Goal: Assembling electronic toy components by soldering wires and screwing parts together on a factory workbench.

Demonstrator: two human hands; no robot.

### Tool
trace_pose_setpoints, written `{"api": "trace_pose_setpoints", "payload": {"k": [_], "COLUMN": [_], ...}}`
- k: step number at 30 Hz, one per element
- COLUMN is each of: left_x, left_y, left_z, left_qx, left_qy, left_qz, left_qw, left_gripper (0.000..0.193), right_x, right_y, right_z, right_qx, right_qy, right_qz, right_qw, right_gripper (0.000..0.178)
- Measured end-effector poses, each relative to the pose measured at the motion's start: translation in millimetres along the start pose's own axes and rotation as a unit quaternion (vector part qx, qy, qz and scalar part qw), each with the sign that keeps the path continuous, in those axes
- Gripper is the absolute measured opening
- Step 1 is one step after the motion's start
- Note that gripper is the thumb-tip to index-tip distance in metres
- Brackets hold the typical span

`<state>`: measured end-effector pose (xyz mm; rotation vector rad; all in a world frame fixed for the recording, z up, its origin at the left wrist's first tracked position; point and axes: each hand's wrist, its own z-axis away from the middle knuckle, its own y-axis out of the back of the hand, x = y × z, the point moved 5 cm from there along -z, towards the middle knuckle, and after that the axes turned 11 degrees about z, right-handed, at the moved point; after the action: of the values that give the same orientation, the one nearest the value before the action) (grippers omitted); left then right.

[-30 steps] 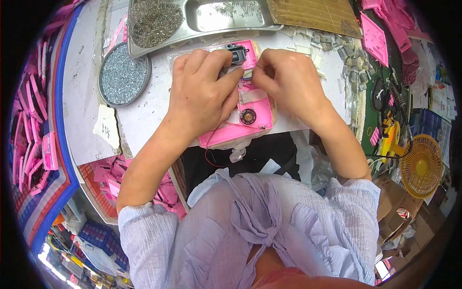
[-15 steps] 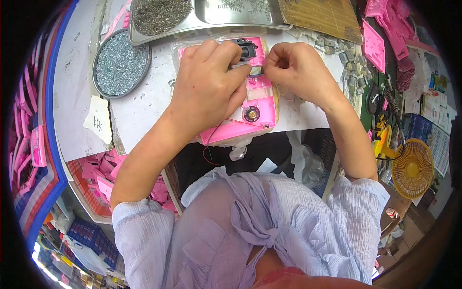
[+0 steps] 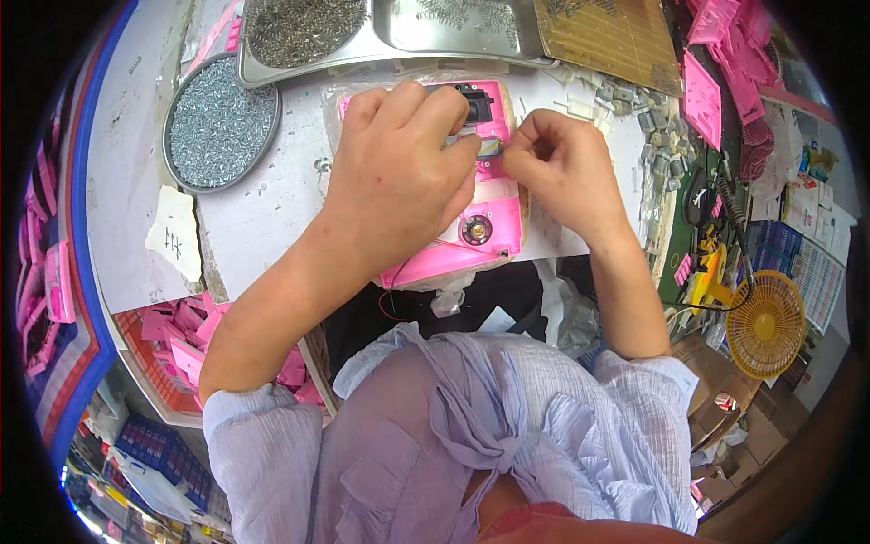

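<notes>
A pink plastic casing (image 3: 494, 245) with a small round speaker (image 3: 477, 230) and a black part at its far end lies on the white bench in front of me. My left hand (image 3: 399, 177) rests on top of it, fingers curled, pressing it down. To the right of the casing's far end, my right hand (image 3: 562, 168) has its fingertips pinched together; what they pinch is too small to see. A thin red and black wire (image 3: 391, 292) hangs from the casing's near edge.
A round dish of small screws (image 3: 217, 122) sits at the far left, a metal tray with screws (image 3: 362, 32) behind the casing. Pink parts fill a red crate (image 3: 172, 349) at lower left and pile at far right. A small yellow fan (image 3: 766, 322) stands at right.
The view has tilted, so the bench sits higher in the frame. Both hands stay on the casing; my right hand's fingertips have drawn slightly away from my left hand.
</notes>
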<state>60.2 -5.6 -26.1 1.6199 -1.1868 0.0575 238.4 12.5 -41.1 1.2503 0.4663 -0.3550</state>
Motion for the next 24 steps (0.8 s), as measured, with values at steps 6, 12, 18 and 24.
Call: {"api": "trace_pose_setpoints", "payload": {"k": [6,12,18,24], "left_x": [1,-3,-8,-7], "left_y": [-4,-10,-11,-13], "left_z": [-5,-14,-12,-11], "left_qx": [0.034,0.004,0.014,0.01], "left_qy": [-0.006,-0.023,-0.03,-0.023], "left_qz": [-0.001,0.01,0.024,0.024], "left_qw": [0.999,1.0,0.999,0.999], "left_gripper": [0.025,0.023,0.024,0.023], "right_x": [6,-19,-30,5], "right_y": [-6,5,8,5], "right_z": [7,0,-3,16], "right_qx": [0.025,0.059,0.05,0.067], "right_qy": [-0.028,0.072,0.117,0.077], "right_qz": [-0.088,0.12,0.213,-0.056], "right_qw": [0.995,0.988,0.969,0.993], "right_gripper": [0.02,0.023,0.017,0.016]}}
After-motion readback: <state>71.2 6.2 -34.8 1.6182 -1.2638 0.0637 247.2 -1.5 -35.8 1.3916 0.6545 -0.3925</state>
